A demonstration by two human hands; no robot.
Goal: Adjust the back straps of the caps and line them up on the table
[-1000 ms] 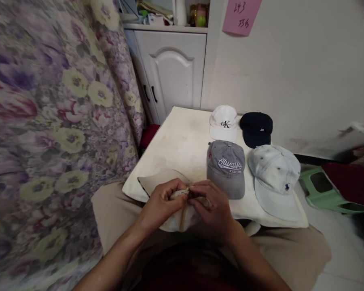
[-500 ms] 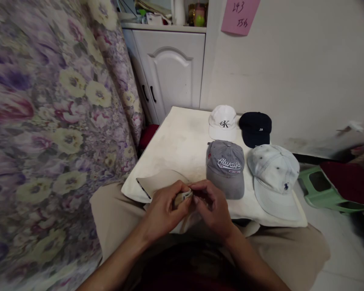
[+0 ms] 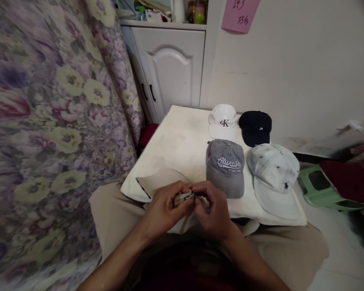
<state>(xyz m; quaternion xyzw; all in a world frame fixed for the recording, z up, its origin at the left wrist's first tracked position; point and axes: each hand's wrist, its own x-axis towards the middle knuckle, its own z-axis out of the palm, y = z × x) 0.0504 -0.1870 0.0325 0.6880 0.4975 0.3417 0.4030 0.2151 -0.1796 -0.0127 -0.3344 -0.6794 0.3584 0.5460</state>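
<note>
A beige cap [image 3: 160, 181] lies in my lap at the table's near edge, its brim pointing away to the left. My left hand [image 3: 167, 208] is closed on the cap's strap, thumb and fingers pinching a folded light piece of it. Close against it, my right hand [image 3: 214, 208] pinches the strap's end at the same spot, fingertips nearly meeting those of the left. The fingers hide most of the strap and its fastening. Just beyond my right hand sits a grey cap [image 3: 226, 169] with white lettering, apart from it.
On the cream-covered table [image 3: 182, 137] stand a white cap [image 3: 222, 121], a dark navy cap [image 3: 255, 127] and a pale blue cap [image 3: 274, 178]. A flowered curtain [image 3: 63, 121] hangs at left. Behind is a white cabinet [image 3: 170, 68]; a green stool [image 3: 315, 186] stands right.
My right fingertips have shifted slightly at the strap, and the folded piece between my hands has turned a little. The other caps rest where they were.
</note>
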